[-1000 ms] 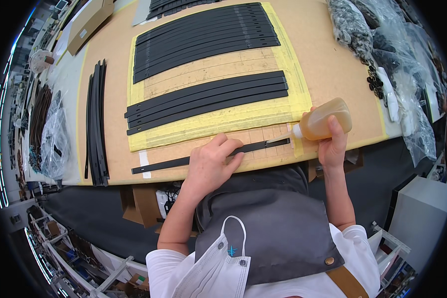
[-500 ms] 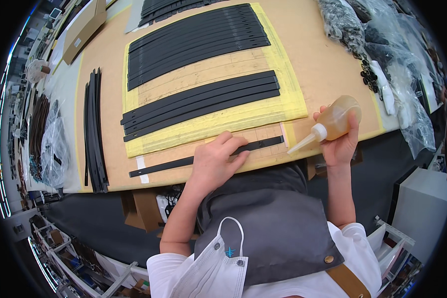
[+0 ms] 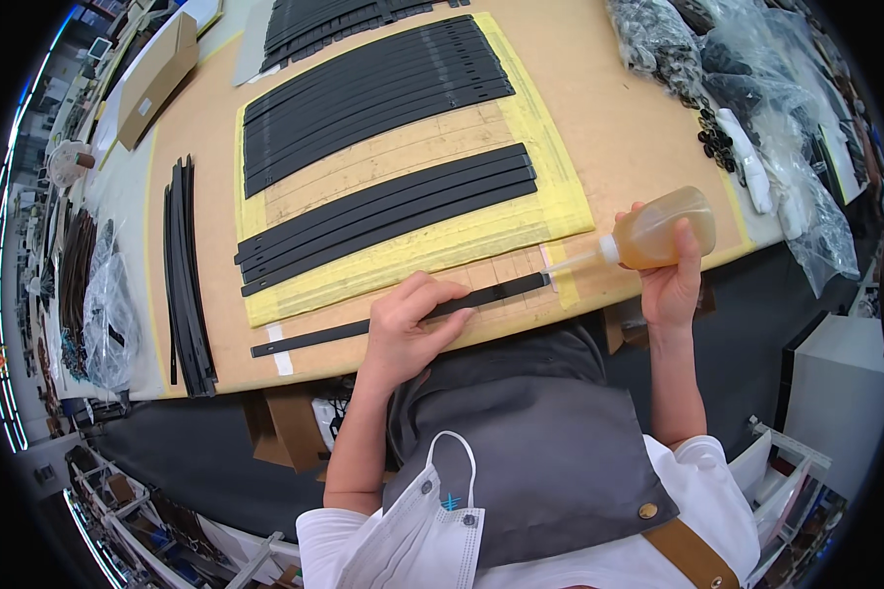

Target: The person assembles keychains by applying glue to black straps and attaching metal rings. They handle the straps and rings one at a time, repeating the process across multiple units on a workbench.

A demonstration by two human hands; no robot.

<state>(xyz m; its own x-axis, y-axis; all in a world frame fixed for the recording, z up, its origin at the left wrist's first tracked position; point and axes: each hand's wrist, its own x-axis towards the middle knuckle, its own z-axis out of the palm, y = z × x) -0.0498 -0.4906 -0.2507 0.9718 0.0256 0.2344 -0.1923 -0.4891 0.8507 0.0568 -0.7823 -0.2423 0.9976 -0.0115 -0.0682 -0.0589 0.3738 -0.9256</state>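
Note:
A single thin black strap (image 3: 329,335) lies along the front edge of the table. Across its middle, my left hand (image 3: 400,332) grips it, thumb on the near side and curled fingers on the far side. In my right hand (image 3: 673,288) is a translucent squeeze bottle (image 3: 662,232) of amber liquid, tilted to the left. Its long, narrow nozzle points at the strap's right end; the tip is at or just above it, and I cannot tell if they touch. Fingers behind the bottle are partly hidden.
Beyond the strap, yellow tape (image 3: 570,208) frames a board with a group of black straps (image 3: 393,211) and a wider block of them (image 3: 373,103). More straps (image 3: 189,285) lie left. Plastic bags (image 3: 756,88) and a white roll (image 3: 744,157) are at right, a cardboard box (image 3: 157,83) far left.
My right hand has tipped the bottle flatter, bringing its nozzle up and left to the strap's right end. The left hand keeps its grip on the strap. The whole view has shifted slightly.

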